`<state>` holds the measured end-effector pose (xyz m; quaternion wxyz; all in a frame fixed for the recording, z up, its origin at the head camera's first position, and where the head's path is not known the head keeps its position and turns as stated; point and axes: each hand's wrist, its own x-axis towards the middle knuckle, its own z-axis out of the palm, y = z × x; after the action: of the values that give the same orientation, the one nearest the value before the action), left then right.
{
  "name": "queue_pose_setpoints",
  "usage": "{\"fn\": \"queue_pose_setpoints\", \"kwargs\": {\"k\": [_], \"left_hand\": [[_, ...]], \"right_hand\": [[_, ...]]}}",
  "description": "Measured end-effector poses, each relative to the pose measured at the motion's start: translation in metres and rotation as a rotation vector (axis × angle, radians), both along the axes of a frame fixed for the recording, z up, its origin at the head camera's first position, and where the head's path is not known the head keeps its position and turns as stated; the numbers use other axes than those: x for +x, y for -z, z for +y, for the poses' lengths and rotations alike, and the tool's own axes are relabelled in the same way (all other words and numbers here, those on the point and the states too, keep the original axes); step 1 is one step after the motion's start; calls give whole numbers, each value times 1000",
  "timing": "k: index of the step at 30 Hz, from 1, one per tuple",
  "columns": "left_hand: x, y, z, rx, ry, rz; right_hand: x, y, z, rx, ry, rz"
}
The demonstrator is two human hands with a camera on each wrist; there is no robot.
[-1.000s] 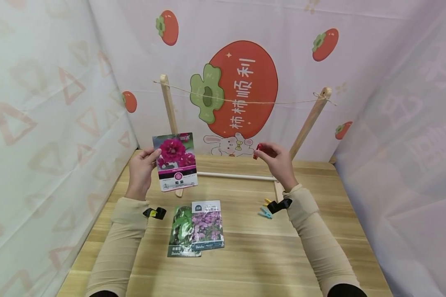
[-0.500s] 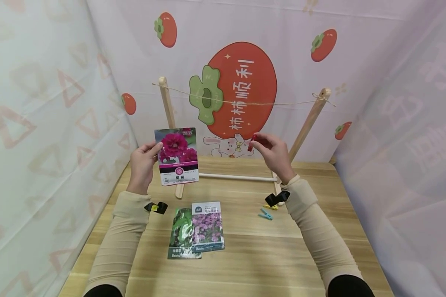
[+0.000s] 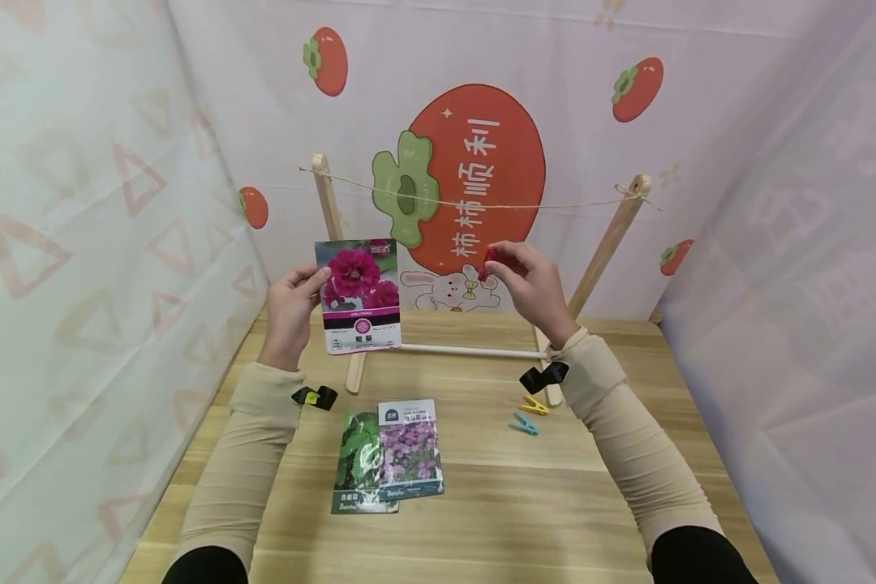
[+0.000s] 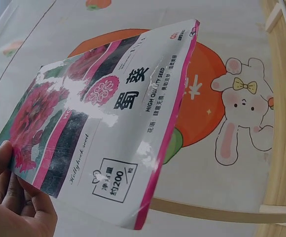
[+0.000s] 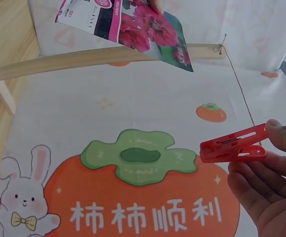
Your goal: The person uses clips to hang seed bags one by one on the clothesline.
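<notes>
My left hand (image 3: 290, 315) pinches a hollyhock seed packet (image 3: 362, 296) by its left edge, thumb on the front and fingers behind. The packet hangs upright over the table, its magenta flower picture facing me. A red clothespin (image 5: 232, 144) is pinched between the thumb and fingers of my right hand (image 3: 531, 285), in the air to the right of the packet. Above both hands a thin string (image 3: 518, 206) runs between two wooden posts. Two more seed packets lie on the table: a green one (image 3: 361, 454) partly under one with purple flowers (image 3: 410, 450).
A yellow clothespin (image 3: 534, 405) and a blue clothespin (image 3: 524, 423) lie near the foot of the right post (image 3: 604, 251). The left post (image 3: 327, 195) stands behind the held packet. A white rod (image 3: 474, 350) joins the frame low down. Printed cloth walls (image 3: 701, 146) enclose the table.
My left hand has raised the hollyhock packet and carried it slightly right. My right hand has lifted the red clothespin up and leftward, nearer the packet.
</notes>
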<state>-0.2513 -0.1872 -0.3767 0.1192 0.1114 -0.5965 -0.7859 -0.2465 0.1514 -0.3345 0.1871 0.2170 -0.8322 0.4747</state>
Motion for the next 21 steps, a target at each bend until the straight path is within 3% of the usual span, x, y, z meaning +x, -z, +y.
{"fn": "queue_pose_setpoints", "kwargs": {"k": [7, 14, 21], "left_hand": [[-7, -9, 3, -18, 28, 24], [-14, -18, 7, 3, 23, 56], [-23, -23, 11, 41, 36, 79]], "right_hand": [[-5, -14, -6, 18, -10, 74], [-15, -27, -18, -62, -71, 155], [-23, -39, -31, -117, -55, 213]]}}
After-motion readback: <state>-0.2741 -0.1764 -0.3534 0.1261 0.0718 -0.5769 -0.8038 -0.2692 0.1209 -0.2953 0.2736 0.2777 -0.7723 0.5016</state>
